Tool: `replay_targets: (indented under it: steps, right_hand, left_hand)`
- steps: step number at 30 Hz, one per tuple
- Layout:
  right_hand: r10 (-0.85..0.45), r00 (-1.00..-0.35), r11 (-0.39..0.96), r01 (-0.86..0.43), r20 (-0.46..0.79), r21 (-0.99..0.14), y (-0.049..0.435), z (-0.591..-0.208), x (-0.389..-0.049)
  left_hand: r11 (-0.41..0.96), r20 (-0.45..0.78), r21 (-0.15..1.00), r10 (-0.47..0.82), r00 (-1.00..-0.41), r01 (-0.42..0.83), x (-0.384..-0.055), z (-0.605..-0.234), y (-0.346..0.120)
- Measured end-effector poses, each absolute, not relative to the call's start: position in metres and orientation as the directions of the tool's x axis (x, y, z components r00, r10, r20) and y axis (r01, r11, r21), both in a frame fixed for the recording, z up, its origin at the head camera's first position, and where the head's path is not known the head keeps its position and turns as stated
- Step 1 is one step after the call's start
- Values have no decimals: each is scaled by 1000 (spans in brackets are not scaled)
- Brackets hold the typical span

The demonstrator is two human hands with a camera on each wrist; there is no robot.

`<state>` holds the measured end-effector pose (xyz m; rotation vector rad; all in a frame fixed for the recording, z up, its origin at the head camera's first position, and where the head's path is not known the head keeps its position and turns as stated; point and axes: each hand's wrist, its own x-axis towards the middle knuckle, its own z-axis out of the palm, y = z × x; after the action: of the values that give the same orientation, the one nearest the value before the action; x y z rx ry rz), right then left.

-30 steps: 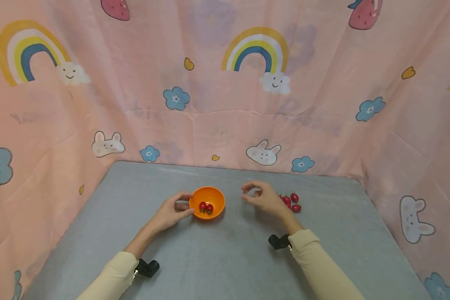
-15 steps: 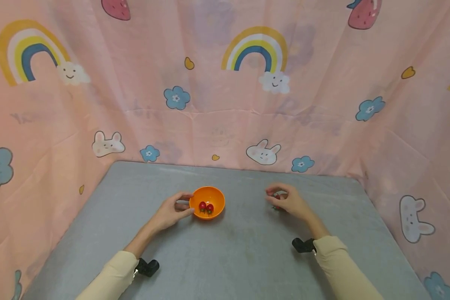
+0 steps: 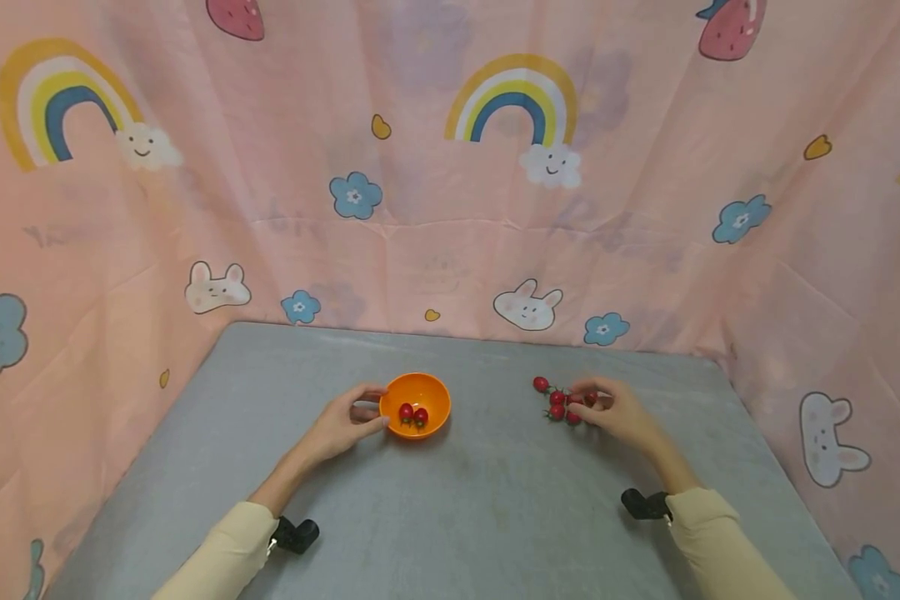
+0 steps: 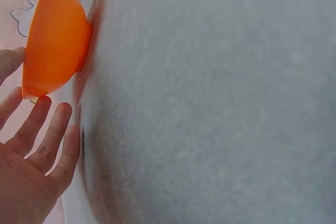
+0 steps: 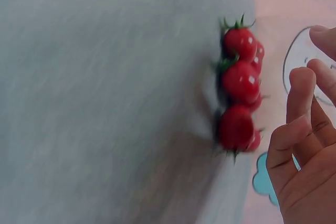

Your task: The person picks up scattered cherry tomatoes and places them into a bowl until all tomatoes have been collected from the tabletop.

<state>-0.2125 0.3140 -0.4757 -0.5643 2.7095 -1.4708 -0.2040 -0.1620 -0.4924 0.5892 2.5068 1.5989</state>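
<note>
An orange bowl [image 3: 429,388] stands on the grey table with two cherry tomatoes [image 3: 407,412] inside. My left hand [image 3: 347,422] touches the bowl's left side, thumb and fingertips at its rim; in the left wrist view the fingers of the left hand [image 4: 39,153] are fanned and fairly straight. My right hand [image 3: 619,412] hovers at the cluster of cherry tomatoes [image 3: 557,398] and partly covers it. In the right wrist view those tomatoes [image 5: 240,82] lie bunched on the table, with green stems, and the right hand [image 5: 310,150] has bent, parted fingers with nothing visible between them.
One cherry tomato [image 3: 541,384] lies at the upper left of the cluster. A pink patterned curtain [image 3: 435,250] hangs behind and beside the grey table [image 3: 450,517]. A black wrist camera [image 3: 645,504] is worn on each arm.
My right hand has moved from between the bowl and the cluster rightward to the tomatoes, uncovering those on the cluster's left. The left hand and bowl have stayed in place.
</note>
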Motion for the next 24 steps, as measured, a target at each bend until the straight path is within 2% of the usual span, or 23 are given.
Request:
replay_targets:
  steps: [5, 15, 24]
  right_hand:
    - [-285, -942, 503, -303, 175, -809, 331, -480, -203]
    - [-239, -964, 577, -237, 117, -782, 347, -487, -193]
    - [-186, -973, 644, -225, 135, -731, 353, -499, -190]
  left_hand:
    - [366, 111, 893, 385, -916, 261, -205, -491, -160]
    - [358, 123, 895, 379, -917, 267, -204, -491, -164]
    - [347, 126, 897, 392, -911, 274, -204, -491, -163]
